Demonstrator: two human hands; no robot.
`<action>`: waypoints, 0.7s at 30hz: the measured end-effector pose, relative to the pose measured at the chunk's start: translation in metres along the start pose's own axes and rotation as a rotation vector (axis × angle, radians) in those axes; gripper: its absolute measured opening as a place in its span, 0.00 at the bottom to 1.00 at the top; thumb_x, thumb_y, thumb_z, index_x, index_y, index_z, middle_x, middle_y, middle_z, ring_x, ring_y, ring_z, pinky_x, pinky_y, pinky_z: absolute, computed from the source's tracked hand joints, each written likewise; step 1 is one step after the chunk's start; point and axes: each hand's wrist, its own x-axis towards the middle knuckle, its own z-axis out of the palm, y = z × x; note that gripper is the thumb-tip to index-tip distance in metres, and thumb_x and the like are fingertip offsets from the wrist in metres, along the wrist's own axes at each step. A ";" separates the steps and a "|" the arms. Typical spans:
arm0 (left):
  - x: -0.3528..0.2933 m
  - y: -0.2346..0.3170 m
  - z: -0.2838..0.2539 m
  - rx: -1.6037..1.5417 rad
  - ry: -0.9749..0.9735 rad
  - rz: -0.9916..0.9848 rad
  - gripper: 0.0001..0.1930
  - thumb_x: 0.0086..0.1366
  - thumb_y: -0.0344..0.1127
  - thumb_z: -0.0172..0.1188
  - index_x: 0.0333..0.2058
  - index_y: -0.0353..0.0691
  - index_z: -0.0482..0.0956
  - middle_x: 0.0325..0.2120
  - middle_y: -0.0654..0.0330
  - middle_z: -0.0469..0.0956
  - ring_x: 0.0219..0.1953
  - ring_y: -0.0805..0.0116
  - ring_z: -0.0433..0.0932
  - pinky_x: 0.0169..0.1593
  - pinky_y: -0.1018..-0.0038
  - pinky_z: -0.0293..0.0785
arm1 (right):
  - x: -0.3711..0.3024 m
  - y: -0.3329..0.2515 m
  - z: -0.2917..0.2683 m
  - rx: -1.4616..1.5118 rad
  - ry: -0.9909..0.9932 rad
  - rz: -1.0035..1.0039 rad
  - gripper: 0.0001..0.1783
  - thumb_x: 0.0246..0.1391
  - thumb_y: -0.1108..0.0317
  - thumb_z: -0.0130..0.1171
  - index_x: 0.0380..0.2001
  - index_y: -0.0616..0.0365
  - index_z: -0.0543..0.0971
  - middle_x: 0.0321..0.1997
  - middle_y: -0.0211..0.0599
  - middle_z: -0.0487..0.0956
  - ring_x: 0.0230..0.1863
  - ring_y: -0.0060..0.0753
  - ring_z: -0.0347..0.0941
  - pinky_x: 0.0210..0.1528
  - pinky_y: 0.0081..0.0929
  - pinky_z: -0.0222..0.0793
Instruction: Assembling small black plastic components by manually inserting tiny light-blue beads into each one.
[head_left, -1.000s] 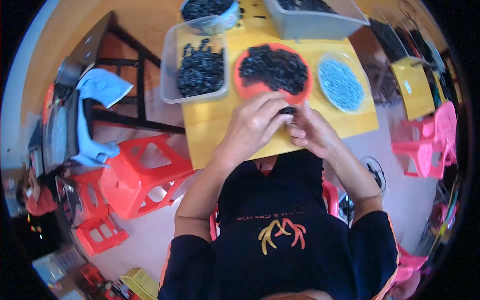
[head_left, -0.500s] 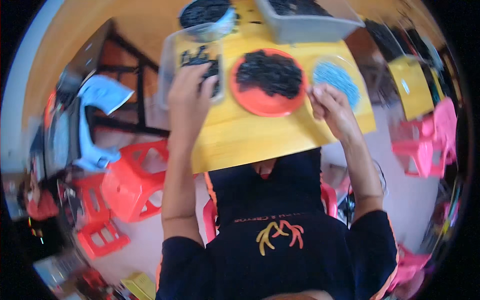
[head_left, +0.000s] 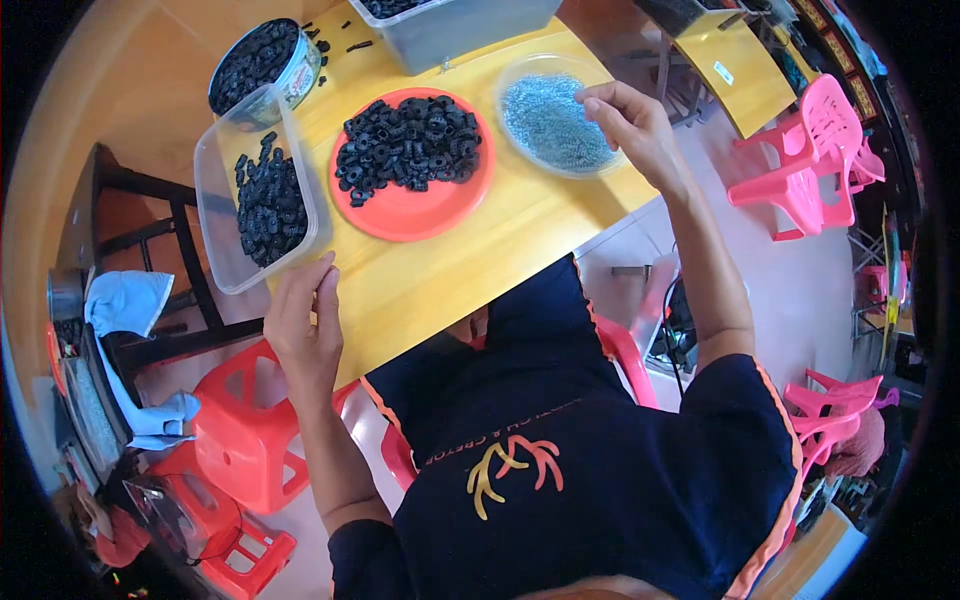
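My left hand [head_left: 303, 325] is at the table's near left edge, just below a clear plastic box [head_left: 318, 215]. Its thumb and forefinger are pressed together; what they hold, if anything, is too small to make out. The box contains small black plastic parts [head_left: 272, 208]. My right hand [head_left: 640, 130] hovers at the right rim of a clear round dish [head_left: 580, 172] filled with tiny pale-blue pieces [head_left: 552, 118]. Those fingers are pinched too, their contents hidden. Between the hands, a round red plate [head_left: 420, 222] bears a heap of black moulded parts [head_left: 410, 145].
Behind the box stands a round tub [head_left: 302, 75] full of black parts, with loose bits beside it. A large grey bin [head_left: 460, 35] sits at the table's back. Red stools [head_left: 240, 430] are at left, pink chairs [head_left: 800, 170] at right.
My left hand has come out of the clear box toward the table's near edge. My right hand has gone from beside the red plate to the blue dish's right rim. The whole view has turned.
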 end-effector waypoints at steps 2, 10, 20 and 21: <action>-0.001 -0.001 -0.001 0.014 0.004 0.007 0.08 0.59 0.19 0.58 0.37 0.32 0.79 0.28 0.54 0.77 0.26 0.69 0.74 0.26 0.79 0.69 | 0.000 0.001 0.002 -0.012 -0.008 -0.018 0.14 0.60 0.61 0.56 0.42 0.60 0.80 0.28 0.22 0.74 0.24 0.10 0.61 0.25 0.12 0.57; -0.015 -0.004 0.015 -0.015 -0.050 -0.018 0.08 0.58 0.18 0.58 0.37 0.32 0.79 0.28 0.53 0.77 0.27 0.67 0.76 0.27 0.77 0.70 | 0.005 0.014 -0.001 -0.313 -0.002 -0.220 0.12 0.60 0.67 0.57 0.43 0.63 0.78 0.30 0.33 0.78 0.30 0.20 0.71 0.34 0.21 0.68; -0.030 0.002 0.040 -0.075 -0.163 -0.211 0.07 0.60 0.24 0.58 0.38 0.35 0.80 0.30 0.52 0.78 0.32 0.58 0.79 0.36 0.70 0.73 | 0.001 0.001 0.012 -0.469 -0.117 -0.449 0.03 0.48 0.78 0.49 0.27 0.63 0.73 0.33 0.44 0.74 0.36 0.45 0.74 0.39 0.34 0.70; -0.034 0.003 0.040 -0.097 -0.152 -0.182 0.07 0.59 0.24 0.59 0.38 0.35 0.80 0.30 0.52 0.78 0.32 0.58 0.79 0.36 0.70 0.74 | 0.002 0.001 0.014 -0.454 -0.097 -0.491 0.04 0.48 0.78 0.49 0.27 0.63 0.73 0.34 0.44 0.74 0.37 0.44 0.73 0.40 0.33 0.70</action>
